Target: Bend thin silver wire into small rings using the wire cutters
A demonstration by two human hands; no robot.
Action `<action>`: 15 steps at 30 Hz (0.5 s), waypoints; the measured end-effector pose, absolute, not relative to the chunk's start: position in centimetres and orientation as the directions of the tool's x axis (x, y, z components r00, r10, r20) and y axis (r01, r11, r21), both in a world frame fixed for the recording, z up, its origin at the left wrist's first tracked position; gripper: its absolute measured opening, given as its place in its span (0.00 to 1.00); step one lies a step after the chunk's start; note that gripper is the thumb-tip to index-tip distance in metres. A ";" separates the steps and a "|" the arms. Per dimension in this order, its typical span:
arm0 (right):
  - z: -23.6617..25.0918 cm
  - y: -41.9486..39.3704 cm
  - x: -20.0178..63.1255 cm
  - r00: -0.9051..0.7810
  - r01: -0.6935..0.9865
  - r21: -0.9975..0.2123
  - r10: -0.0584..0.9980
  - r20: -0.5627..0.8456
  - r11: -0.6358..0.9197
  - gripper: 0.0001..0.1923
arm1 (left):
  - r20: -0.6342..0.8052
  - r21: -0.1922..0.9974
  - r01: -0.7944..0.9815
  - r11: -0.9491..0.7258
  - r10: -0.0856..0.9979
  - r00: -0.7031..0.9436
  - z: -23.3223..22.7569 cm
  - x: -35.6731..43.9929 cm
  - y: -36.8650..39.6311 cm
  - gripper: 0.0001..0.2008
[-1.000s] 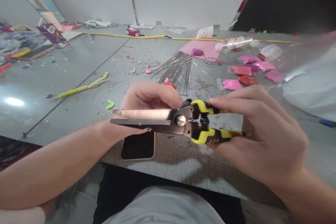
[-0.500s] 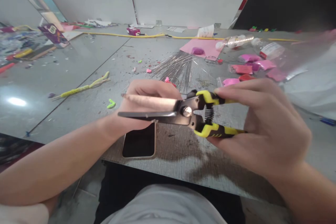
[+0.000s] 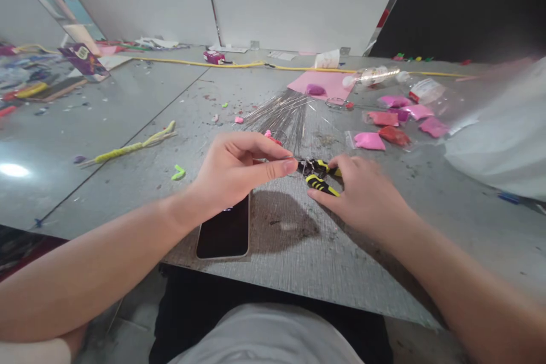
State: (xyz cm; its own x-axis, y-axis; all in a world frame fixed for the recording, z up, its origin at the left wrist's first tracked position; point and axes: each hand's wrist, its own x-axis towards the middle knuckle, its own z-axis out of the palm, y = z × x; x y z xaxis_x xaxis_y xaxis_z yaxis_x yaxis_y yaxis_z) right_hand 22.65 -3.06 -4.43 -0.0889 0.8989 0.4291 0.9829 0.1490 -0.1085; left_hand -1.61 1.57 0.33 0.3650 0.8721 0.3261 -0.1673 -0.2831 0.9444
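Lying under right hand (image 3: 362, 196) fingers (image 3: 318, 193): snips (image 3: 319, 175).

I can't see the blades of the snips (image 3: 321, 176); my left hand (image 3: 239, 173) covers them. My right hand (image 3: 362, 196), blurred, hides the handle ends beside the phone (image 3: 224, 233).

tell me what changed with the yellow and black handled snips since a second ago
The yellow and black handled snips went from held up in front of the camera down to the grey table, further from the body. The right hand rests over their handles; the blades are hidden behind the left hand, whose fingers are pinched. The black phone and thin wire bundle stayed put.
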 end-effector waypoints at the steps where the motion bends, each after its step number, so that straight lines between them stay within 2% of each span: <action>1: -4.4 -3.0 22.6 -0.107 0.981 -0.104 0.899 0.425 0.165 0.23 | 0.309 0.949 -0.188 -0.254 0.872 0.380 0.2 -1.6 1.6 0.08; 4: -3.0 -3.1 22.2 -0.190 0.945 -0.149 0.861 0.473 0.290 0.19 | 0.235 0.954 -0.276 -0.118 0.867 0.440 -0.3 -1.4 1.6 0.08; 7: -1.2 -3.7 21.1 -0.266 0.840 -0.189 0.689 0.674 0.509 0.17 | 0.146 0.934 -0.354 0.054 0.845 0.515 -0.4 -0.9 1.3 0.07; 10: -0.1 -4.4 20.0 -0.215 0.747 -0.244 0.572 0.792 0.618 0.14 | 0.062 0.906 -0.377 0.194 0.819 0.571 -0.3 -0.4 0.8 0.07; 12: 0.1 -4.8 19.6 -0.223 0.698 -0.268 0.557 0.800 0.664 0.15 | 0.025 0.889 -0.385 0.247 0.814 0.580 -0.1 -0.3 0.5 0.07; 15: 0.2 -5.1 19.7 -0.230 0.662 -0.319 0.590 0.774 0.678 0.18 | 0.018 0.879 -0.405 0.253 0.829 0.559 -0.1 -0.3 0.4 0.08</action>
